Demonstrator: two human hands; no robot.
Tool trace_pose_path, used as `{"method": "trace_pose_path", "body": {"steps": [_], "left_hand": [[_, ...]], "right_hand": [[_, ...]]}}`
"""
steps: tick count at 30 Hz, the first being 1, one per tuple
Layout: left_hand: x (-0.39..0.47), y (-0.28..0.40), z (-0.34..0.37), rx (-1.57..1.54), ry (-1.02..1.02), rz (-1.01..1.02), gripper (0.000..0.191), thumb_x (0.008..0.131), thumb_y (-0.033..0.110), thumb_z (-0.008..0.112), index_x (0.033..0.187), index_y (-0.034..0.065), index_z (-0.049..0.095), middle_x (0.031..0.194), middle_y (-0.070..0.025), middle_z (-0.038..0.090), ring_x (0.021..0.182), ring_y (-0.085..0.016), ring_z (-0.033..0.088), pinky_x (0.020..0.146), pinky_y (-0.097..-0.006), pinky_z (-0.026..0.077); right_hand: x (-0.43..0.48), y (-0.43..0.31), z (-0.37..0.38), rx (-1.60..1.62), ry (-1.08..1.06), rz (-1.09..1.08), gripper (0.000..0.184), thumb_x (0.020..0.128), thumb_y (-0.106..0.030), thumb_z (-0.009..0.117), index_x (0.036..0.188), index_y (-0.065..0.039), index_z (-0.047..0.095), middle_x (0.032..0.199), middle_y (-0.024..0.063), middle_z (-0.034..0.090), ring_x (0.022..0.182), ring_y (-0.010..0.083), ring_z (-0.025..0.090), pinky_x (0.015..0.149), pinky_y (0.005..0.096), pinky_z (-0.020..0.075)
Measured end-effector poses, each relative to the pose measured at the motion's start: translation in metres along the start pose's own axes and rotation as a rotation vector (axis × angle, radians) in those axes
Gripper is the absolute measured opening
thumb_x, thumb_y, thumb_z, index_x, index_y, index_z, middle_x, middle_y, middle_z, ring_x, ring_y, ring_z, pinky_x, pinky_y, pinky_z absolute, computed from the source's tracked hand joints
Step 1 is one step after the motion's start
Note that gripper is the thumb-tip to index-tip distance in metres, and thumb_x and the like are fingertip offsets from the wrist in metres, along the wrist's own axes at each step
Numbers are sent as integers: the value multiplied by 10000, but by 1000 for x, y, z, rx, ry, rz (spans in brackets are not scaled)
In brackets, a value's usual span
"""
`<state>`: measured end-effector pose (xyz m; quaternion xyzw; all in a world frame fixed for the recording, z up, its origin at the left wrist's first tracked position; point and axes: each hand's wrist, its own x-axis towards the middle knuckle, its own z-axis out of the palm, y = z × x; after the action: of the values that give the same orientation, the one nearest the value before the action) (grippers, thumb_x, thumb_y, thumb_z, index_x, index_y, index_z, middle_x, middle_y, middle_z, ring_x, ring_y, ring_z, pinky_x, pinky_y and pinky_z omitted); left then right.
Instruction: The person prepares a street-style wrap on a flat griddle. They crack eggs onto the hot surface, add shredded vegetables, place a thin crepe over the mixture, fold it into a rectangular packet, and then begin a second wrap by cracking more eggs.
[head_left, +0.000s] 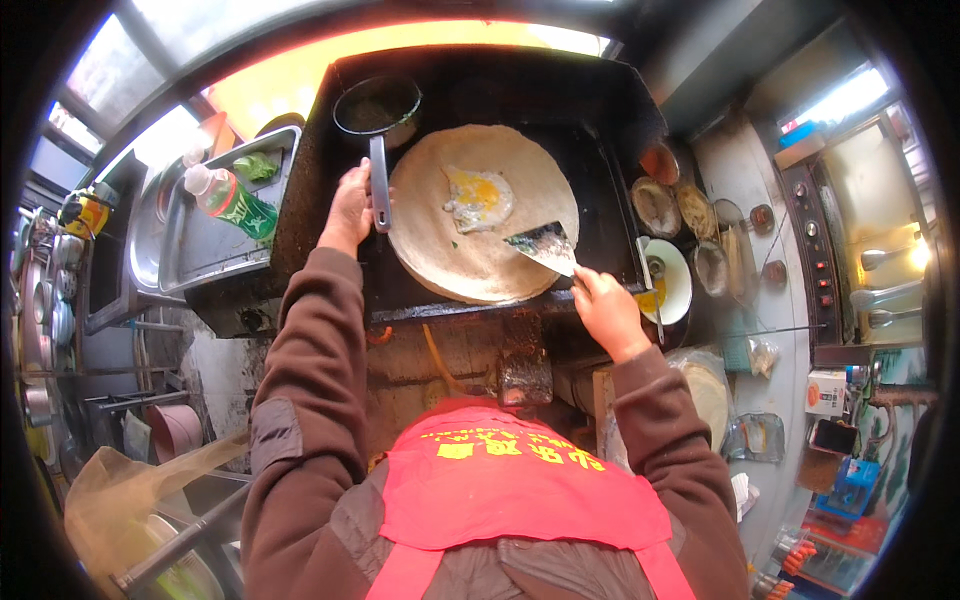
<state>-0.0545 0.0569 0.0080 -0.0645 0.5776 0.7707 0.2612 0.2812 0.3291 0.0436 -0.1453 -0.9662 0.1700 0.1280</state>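
A large round flatbread (420, 251) lies on a dark griddle (604, 217). A broken egg (478, 199), yolk partly spread, rests on the flatbread. My right hand (607, 311) grips the handle of a wide metal spatula (544, 247), whose blade is over the flatbread's right side, near the egg. At the flatbread's left edge is my left hand (352, 202). The black handle of a small pan (377, 105) crosses in front of its fingers, so I cannot tell whether they hold the handle or touch the bread.
Left of the griddle, a metal tray (202, 255) bears a green bottle (232, 201) and leafy greens (255, 166). A bowl with yellow liquid (671, 281) stands at right, beside several round containers (656, 206). Bagged flatbreads (705, 382) lie by my right forearm.
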Motion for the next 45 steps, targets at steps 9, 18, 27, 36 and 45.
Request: {"method": "trace_pose_path", "body": {"steps": [9, 18, 27, 36, 45], "left_hand": [[-85, -26, 39, -39, -235, -11, 226, 974, 186, 555, 1149, 70, 470, 671, 31, 425, 487, -70, 402, 420, -233, 379], [-143, -96, 16, 1065, -43, 499, 382, 926, 167, 576, 1277, 42, 495, 916, -176, 679, 840, -360, 651, 733, -426, 510], [-151, -87, 25, 1617, 31, 521, 434, 886, 197, 564, 1305, 106, 498, 933, -171, 659, 812, -384, 643, 695, -483, 518], [-130, -45, 26, 1997, 141, 946, 600, 869, 133, 578, 1440, 196, 406, 774, -74, 570, 605, -271, 604, 556, -391, 524], [-135, -16, 17, 863, -284, 497, 492, 916, 119, 634, 1377, 48, 475, 877, 40, 618, 729, -83, 556, 633, -259, 465]], "right_hand": [[-41, 8, 33, 321, -108, 332, 461, 879, -285, 627, 1245, -15, 555, 1130, 246, 633, 1048, 383, 616, 900, 420, 493], [-56, 6, 37, 447, -59, 374, 399, 859, -288, 645, 1153, -18, 616, 1034, 222, 668, 973, 368, 649, 843, 408, 516], [-65, -1, 33, 438, -11, 401, 345, 865, -278, 638, 1108, -32, 634, 1003, 212, 673, 938, 361, 654, 822, 404, 520], [-75, 7, 36, 433, 73, 342, 322, 865, -250, 636, 1113, -46, 616, 1012, 197, 662, 933, 369, 641, 813, 413, 518], [-13, 3, -9, 308, 374, -135, 287, 819, -51, 655, 1099, -105, 628, 906, 81, 620, 824, 299, 627, 705, 376, 515]]}}
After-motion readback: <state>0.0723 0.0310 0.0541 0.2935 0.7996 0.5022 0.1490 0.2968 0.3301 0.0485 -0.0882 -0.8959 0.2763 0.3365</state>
